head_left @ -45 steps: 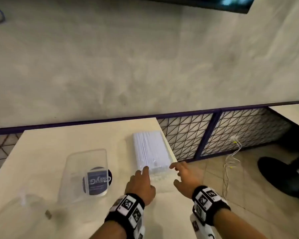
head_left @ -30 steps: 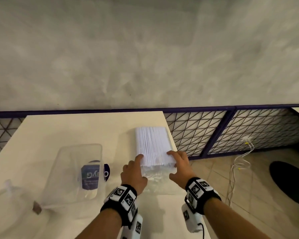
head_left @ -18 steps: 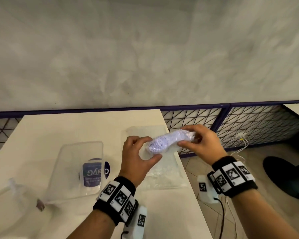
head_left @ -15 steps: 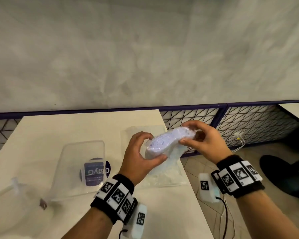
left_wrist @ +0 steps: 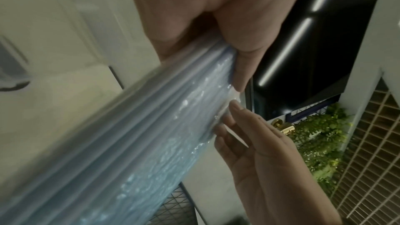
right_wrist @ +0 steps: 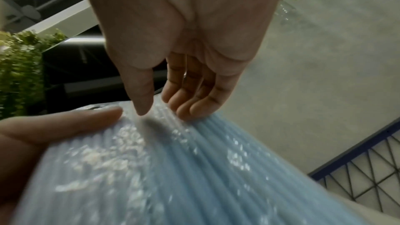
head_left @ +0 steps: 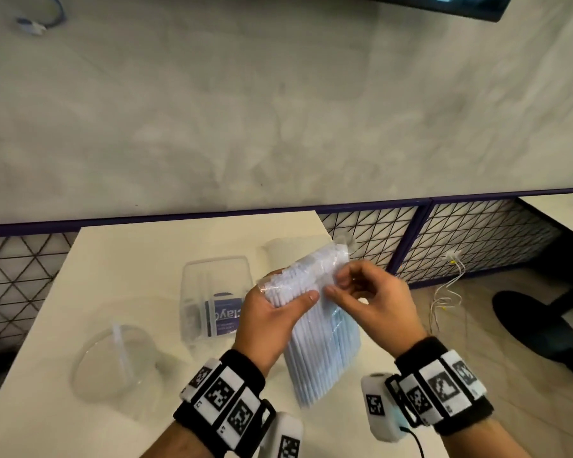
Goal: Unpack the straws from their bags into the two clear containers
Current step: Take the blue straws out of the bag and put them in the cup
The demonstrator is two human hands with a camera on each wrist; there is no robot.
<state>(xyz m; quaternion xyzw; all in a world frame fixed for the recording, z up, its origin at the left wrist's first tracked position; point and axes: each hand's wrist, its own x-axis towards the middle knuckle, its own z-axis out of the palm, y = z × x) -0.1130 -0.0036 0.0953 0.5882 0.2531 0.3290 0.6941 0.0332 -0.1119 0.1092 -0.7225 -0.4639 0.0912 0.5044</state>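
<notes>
A clear plastic bag of pale blue straws (head_left: 321, 345) is held upright above the white table (head_left: 139, 259), its lower end near the front edge. My left hand (head_left: 286, 294) grips it near the top, thumb across the front. My right hand (head_left: 336, 284) pinches the crinkled film at the bag's top end. The left wrist view shows the bag (left_wrist: 151, 134) under my left palm, with right fingers (left_wrist: 249, 126) at its edge. In the right wrist view my thumb and fingers meet on the bag (right_wrist: 184, 168). A rectangular clear container (head_left: 215, 285) and a round clear container (head_left: 113, 361) stand left of it.
A flat clear bag (head_left: 288, 247) lies on the table behind my hands. The round container holds one white straw (head_left: 121, 345). The table's right edge is just under my right wrist. Beyond it are a wire-mesh panel (head_left: 460, 239), a loose white cable (head_left: 444, 292) and a dark chair base (head_left: 536, 325).
The bag lay flat on the table. Both hands picked it up and turned it on end. My right hand has shifted to the film at its top.
</notes>
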